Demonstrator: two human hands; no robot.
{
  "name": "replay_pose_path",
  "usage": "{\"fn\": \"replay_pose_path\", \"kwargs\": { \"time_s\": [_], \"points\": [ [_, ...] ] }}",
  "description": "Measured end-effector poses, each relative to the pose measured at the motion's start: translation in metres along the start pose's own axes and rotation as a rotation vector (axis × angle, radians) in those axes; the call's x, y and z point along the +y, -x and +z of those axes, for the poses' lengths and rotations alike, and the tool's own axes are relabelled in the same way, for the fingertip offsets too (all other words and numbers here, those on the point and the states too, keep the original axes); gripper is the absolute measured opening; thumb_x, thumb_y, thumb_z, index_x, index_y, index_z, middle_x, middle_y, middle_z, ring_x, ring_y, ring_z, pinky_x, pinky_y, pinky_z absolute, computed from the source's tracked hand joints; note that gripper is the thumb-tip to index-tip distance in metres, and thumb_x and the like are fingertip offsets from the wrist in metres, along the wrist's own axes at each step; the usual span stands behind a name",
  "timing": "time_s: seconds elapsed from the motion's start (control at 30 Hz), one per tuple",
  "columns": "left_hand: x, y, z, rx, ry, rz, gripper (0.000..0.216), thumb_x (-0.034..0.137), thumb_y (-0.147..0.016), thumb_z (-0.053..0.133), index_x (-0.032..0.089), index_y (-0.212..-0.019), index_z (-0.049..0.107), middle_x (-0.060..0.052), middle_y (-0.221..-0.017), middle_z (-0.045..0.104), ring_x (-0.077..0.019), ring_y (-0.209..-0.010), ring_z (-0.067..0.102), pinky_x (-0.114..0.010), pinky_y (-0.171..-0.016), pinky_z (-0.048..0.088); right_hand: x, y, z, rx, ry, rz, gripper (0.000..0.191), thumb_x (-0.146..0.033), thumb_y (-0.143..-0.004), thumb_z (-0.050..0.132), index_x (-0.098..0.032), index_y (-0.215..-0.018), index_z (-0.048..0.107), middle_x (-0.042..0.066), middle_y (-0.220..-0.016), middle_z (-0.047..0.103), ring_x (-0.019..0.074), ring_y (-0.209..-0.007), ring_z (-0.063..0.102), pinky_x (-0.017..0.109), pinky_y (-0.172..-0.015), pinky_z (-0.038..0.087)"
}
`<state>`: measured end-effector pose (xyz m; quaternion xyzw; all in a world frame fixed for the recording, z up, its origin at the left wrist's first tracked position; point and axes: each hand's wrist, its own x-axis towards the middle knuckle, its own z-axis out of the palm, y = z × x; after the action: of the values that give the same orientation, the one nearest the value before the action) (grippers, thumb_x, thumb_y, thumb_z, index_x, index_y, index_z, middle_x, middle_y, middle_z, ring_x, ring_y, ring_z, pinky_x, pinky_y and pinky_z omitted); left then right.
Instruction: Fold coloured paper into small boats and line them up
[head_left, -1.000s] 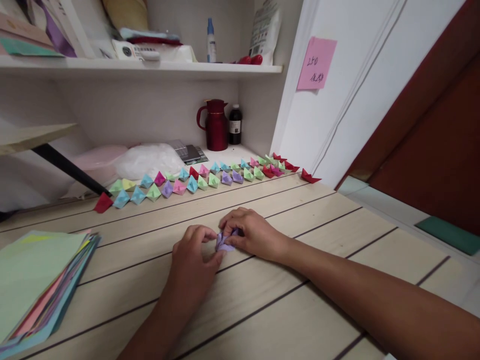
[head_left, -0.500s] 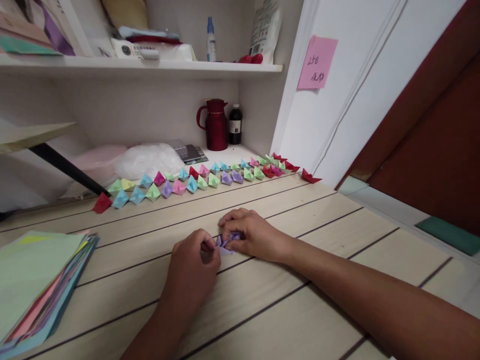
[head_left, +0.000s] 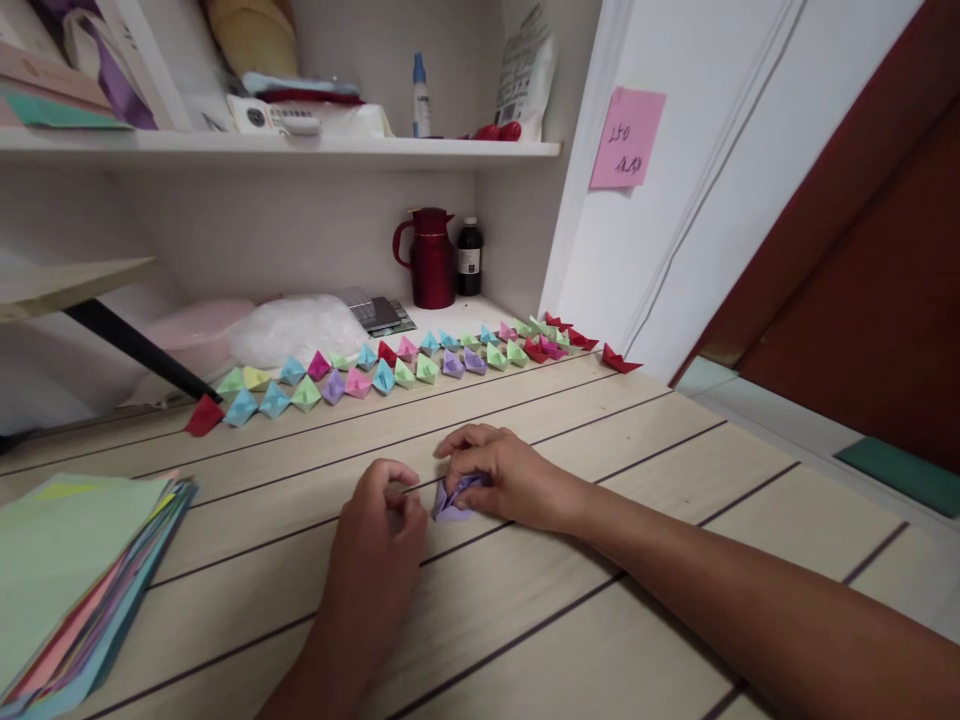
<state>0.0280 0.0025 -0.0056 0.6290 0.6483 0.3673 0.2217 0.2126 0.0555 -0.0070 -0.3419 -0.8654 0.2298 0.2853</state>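
A small purple folded paper boat (head_left: 452,508) rests on the wooden tabletop (head_left: 570,610), partly covered by fingers. My right hand (head_left: 517,478) grips it from the right, thumb in front and fingers over the far side. Just left of the boat is my left hand (head_left: 382,530), its thumb and forefinger apart with a gap between them and the paper. Beyond both hands, finished paper boats such as a red one (head_left: 204,416) and a purple one (head_left: 453,363) stand in rows along the table's back.
A stack of coloured paper (head_left: 90,570) lies at the left. Behind the boats are a plastic bag (head_left: 300,332), a red jug (head_left: 433,260) and a dark bottle (head_left: 469,260). A black table leg (head_left: 142,345) slants down at the left.
My left hand has let go of the purple paper and drawn back left, its fingers parting. My right hand still grips the boat. The view has tilted slightly up.
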Motion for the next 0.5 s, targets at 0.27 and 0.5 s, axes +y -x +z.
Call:
{"fn": "replay_pose_path", "kwargs": {
  "time_s": [0.27, 0.5],
  "points": [
    [0.000, -0.001, 0.000, -0.006, 0.072, 0.177, 0.019, 0.019, -0.076, 0.049, 0.022, -0.092, 0.057, -0.004, -0.096, 0.059, -0.0188, -0.079, 0.062, -0.035, -0.073, 0.050, -0.001, -0.001, -0.001, -0.020, 0.038, 0.025, 0.022, -0.016, -0.076, 0.072, -0.030, -0.093, 0.076, 0.003, -0.108, 0.064, 0.0191, -0.105, 0.059, 0.033, -0.091, 0.044],
    [-0.007, 0.001, 0.010, -0.053, -0.030, 0.375, 0.028, 0.010, -0.074, 0.051, 0.025, -0.097, 0.057, -0.007, -0.114, 0.052, -0.0252, -0.117, 0.050, -0.047, -0.096, 0.042, 0.001, -0.004, 0.001, 0.004, 0.032, 0.039, 0.015, -0.018, -0.073, 0.076, -0.024, -0.086, 0.073, 0.003, -0.106, 0.066, 0.0184, -0.100, 0.061, 0.030, -0.087, 0.044]
  ]
}}
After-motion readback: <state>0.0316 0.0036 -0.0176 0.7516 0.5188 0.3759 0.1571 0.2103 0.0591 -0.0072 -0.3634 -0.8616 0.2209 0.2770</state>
